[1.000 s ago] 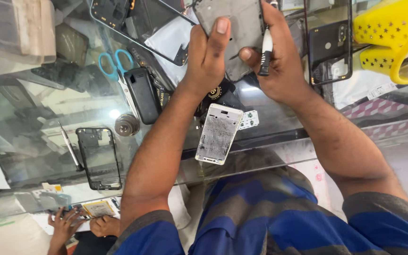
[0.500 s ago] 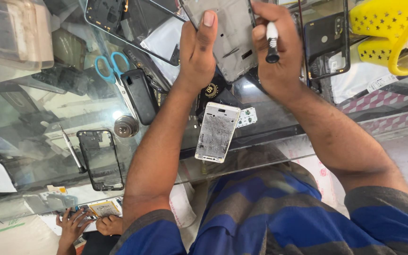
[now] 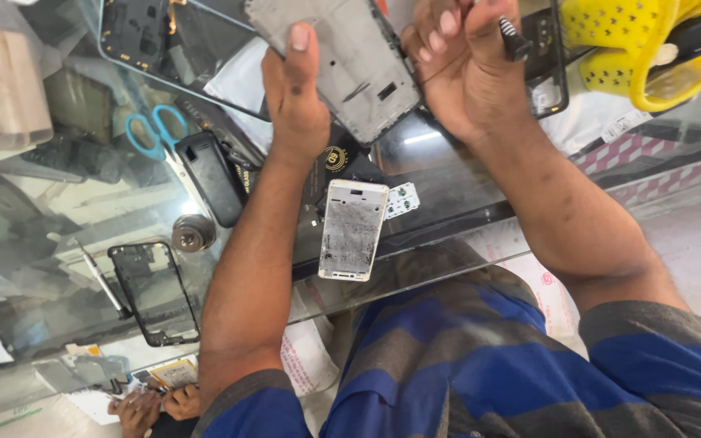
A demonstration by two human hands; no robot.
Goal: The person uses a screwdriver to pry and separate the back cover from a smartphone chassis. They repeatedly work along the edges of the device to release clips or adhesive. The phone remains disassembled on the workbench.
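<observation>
The top edge of the view cuts off the upper part of the grey phone frame and the fingertips of the right hand, so how far the frame reaches and where the tool tip lands cannot be told. The left hand covers the frame's left edge; only its thumb lies across the face, and the fingers behind the frame are hidden. The right hand's fingers are curled shut round a small black screwdriver, of which only the ribbed handle shows; its tip is out of sight.

The frame is held up above the glass desk, tilted, between the two hands. It is a flat grey metal plate, dull and scuffed, with small cut-outs and screw holes and a darker rectangular opening near its right side.

Below the hands, a white phone housing lies on the glass with its dusty inside facing up, a little white circuit board just beside it. To the left lie a black handset, blue-handled scissors, a round metal piece and a black phone bezel. A yellow perforated basket sits at the upper right, partly cut off. Reflections in the glass make what lies under it hard to make out.
</observation>
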